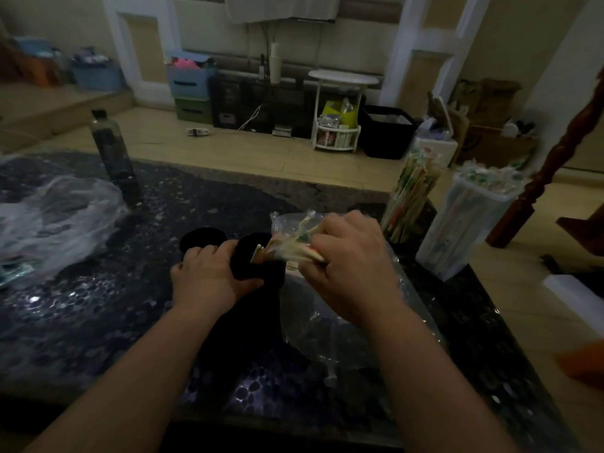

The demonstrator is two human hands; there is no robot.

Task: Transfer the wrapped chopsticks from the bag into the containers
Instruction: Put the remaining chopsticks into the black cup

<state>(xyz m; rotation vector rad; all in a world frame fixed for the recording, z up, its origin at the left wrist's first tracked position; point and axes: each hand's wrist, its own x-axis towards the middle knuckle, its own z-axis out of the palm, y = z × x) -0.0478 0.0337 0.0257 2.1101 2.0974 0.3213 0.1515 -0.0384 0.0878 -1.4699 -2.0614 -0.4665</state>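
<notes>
The step in hand looks to be loading. The right hand (353, 266) clasps a bundle of plastic-wrapped wooden chopsticks (291, 253), fingers curled round it, with the bundle's lower ends at the mouth of a black cylindrical container (261, 273). The left hand (209, 273) grips that container's side, steadying it on the dark speckled stone bench (98, 322). The bundle is blurred, so I cannot tell how far its tips sit inside the mouth. A crumpled clear plastic bag (327, 325) lies on the bench under the right wrist, just beside the container. A second black round container (202, 238) stands just behind the first. At the bench's right edge, 2 paler containers, a clear jar (408, 197) and a translucent white tub (467, 220), already bristle with wrapped sticks. The next move probably calls for tipping the bundle upright so every end clears the rim, then loosening the fingers while the left hand braces the container against toppling.
</notes>
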